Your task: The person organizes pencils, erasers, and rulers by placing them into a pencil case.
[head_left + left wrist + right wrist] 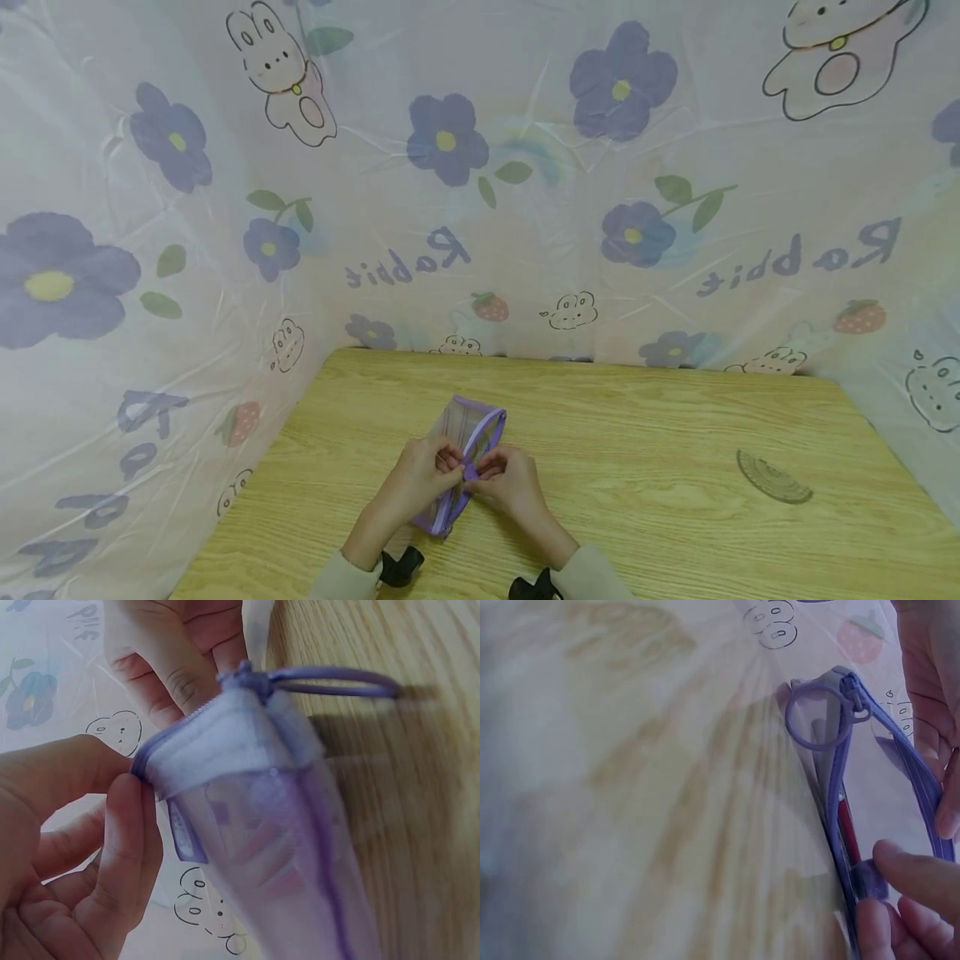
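Note:
A see-through mesh pencil case with purple trim lies slantwise on the table, its zipper open. My left hand pinches one zipper edge between thumb and fingers. On the opposite edge my right hand grips the case, with a small purple piece by its thumb and fingertips; what that piece is I cannot tell. In the right wrist view, a thin red item shows inside the opening. A purple pull ring hangs from the zipper's end.
A clear protractor lies on the wooden table, well to the right of the case. Printed curtains with rabbits and flowers stand along the back and sides. Black camera mounts sit at both wrists.

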Tool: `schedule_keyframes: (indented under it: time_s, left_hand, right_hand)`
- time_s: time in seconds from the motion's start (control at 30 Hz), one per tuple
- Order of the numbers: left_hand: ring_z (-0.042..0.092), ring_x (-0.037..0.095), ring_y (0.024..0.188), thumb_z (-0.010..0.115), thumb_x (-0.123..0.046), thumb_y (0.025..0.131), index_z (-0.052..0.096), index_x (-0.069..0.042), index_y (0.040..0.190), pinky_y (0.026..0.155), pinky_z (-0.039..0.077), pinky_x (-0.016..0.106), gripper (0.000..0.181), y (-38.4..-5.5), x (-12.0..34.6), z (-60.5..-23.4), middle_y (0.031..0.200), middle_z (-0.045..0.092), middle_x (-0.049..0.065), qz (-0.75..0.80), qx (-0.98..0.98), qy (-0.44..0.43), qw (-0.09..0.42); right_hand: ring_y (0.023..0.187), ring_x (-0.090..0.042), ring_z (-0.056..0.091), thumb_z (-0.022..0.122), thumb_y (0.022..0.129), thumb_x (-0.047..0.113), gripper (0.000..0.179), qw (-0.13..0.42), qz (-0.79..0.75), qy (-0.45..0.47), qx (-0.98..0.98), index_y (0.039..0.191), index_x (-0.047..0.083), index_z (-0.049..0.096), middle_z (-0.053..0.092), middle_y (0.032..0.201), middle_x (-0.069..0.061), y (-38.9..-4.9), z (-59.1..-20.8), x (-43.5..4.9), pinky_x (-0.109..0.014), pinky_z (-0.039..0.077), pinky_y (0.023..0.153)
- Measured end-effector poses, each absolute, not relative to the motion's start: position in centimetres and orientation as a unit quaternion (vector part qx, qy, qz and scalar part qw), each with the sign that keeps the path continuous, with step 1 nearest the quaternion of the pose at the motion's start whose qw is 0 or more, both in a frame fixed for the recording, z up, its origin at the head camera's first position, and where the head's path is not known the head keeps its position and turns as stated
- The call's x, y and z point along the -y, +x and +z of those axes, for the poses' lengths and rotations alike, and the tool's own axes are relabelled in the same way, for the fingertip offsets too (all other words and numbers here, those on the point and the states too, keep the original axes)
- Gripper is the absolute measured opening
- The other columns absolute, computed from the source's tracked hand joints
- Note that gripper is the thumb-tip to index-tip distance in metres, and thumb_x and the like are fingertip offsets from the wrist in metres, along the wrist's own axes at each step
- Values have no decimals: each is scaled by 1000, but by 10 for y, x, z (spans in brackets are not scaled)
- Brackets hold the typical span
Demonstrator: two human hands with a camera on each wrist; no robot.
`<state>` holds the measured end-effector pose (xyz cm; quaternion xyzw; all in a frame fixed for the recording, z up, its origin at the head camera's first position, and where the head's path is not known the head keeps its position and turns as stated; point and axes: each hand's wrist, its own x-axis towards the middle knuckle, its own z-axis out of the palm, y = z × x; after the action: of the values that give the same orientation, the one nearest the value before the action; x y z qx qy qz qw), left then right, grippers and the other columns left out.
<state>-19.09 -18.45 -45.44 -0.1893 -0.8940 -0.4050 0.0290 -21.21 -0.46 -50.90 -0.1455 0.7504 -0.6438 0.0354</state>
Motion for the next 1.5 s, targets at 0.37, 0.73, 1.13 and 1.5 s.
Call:
schedule_keyframes:
  time_s: [0.37, 0.73, 1.13, 1.5]
  left_hand:
    - [63, 7, 69, 71, 2, 87, 68, 1, 92, 61, 56, 20, 6, -189, 186, -456, 80, 65, 0, -410, 891, -191, 32]
    - [62, 6, 70, 72, 1, 88, 68, 0, 92, 62, 56, 21, 6, -188, 187, -456, 80, 64, -2, -407, 893, -189, 31]
    - [62, 7, 69, 71, 2, 88, 68, 0, 92, 61, 55, 21, 6, -190, 186, -456, 80, 64, -2, -408, 892, -191, 31]
    - [62, 6, 69, 71, 2, 87, 68, -1, 90, 61, 55, 20, 5, -191, 186, -459, 79, 65, -1, -405, 892, -200, 35]
  right_hand:
    - [79, -41, 70, 79, 70, -20, 27, 85, -686, -187, -698, 92, -18, 65, 67, 89, -29, -212, -515, 8, -26, 60, 67]
    - [77, -32, 71, 81, 69, -18, 28, 87, -691, -175, -696, 93, -16, 66, 69, 87, -23, -209, -512, 6, -26, 60, 68]
    - [75, -25, 70, 78, 74, -16, 23, 68, -676, -159, -716, 94, -16, 67, 70, 88, -23, -213, -510, 0, -25, 59, 67]
    - [78, -29, 71, 77, 77, -14, 25, 69, -702, -147, -694, 98, -18, 65, 69, 92, -28, -218, -505, -10, -26, 59, 70]
